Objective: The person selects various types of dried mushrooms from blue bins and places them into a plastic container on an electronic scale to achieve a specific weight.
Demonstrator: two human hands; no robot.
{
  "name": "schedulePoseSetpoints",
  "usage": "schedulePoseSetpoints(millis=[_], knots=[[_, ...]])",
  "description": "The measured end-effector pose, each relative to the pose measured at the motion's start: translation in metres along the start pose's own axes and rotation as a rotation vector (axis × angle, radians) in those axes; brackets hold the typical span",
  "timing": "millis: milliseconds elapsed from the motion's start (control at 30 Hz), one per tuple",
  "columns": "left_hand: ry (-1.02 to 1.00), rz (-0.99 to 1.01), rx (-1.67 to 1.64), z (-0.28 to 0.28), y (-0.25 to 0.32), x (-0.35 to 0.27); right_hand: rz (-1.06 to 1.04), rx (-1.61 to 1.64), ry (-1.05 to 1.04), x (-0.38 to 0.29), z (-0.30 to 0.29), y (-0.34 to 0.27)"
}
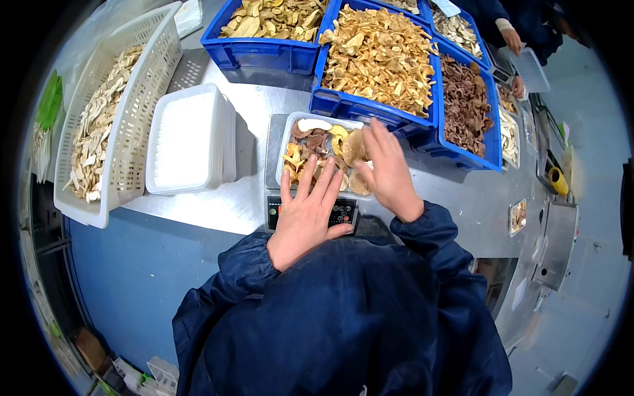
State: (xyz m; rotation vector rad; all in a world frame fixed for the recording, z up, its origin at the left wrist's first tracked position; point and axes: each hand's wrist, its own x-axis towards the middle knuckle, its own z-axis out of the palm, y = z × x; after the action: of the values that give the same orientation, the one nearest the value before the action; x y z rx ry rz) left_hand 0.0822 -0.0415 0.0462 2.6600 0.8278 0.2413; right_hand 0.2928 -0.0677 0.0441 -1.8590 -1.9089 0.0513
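A clear plastic tray [286,129] holding mixed mushroom pieces [317,141] rests on a digital scale [275,127]. White, yellow, orange and brown pieces lie in it. My left hand [309,210] is spread over the tray's front edge and partly covers the scale's control panel [345,213]. Its fingertips reach the pieces at the front; whether they press on them I cannot tell. At the tray's right side is my right hand [389,171], slightly blurred, with thumb and fingers apart beside a large brown mushroom slice [354,147]. Neither hand visibly grips a piece.
Left of the scale stands a stack of white plastic trays [185,141], beside a white perforated basket [136,94] of sliced mushrooms. Blue crates [267,49] of mushrooms line the back and right. At upper right, another person's hand [512,40] holds a clear container [531,69].
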Motion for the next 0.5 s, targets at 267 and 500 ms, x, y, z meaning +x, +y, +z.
schedulePoseSetpoints(millis=[267, 500], knots=[[0.067, -0.009, 0.026, 0.003, 0.000, 0.013, 0.025, -0.051, -0.138, -0.016, 0.016, -0.011], [0.055, -0.014, 0.062, 0.006, 0.000, 0.009, 0.009, -0.116, -0.118, -0.007, 0.012, -0.017]])
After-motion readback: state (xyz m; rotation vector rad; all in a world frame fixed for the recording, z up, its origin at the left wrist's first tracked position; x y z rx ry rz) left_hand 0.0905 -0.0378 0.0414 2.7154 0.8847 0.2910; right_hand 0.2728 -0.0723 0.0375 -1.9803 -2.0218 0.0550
